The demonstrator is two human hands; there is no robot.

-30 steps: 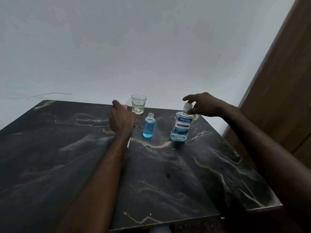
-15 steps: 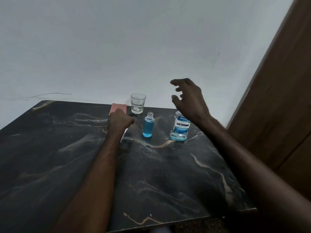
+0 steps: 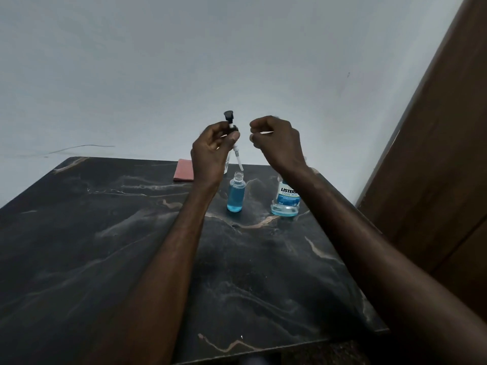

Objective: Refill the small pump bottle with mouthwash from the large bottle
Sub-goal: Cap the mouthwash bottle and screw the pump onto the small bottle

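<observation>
The small clear bottle [image 3: 235,192] stands uncapped on the dark marble table [image 3: 131,246], mostly full of blue liquid. My left hand [image 3: 210,151] is raised above it, shut on the black pump head [image 3: 229,122], whose white dip tube hangs just over the bottle's neck. My right hand [image 3: 276,143] hovers beside the pump with fingers curled and nothing visible in them. The large Listerine bottle [image 3: 286,200] stands to the right, partly hidden by my right wrist, with little blue liquid at its bottom.
A folded pink cloth [image 3: 184,170] lies near the table's far edge. A drinking glass [image 3: 227,164] stands behind my left hand, mostly hidden. A brown wooden door [image 3: 434,167] rises at the right; a pale wall is behind.
My left hand rose from the table with the pump head and brought it over the small bottle. My right hand left the large bottle and moved in beside the pump.
</observation>
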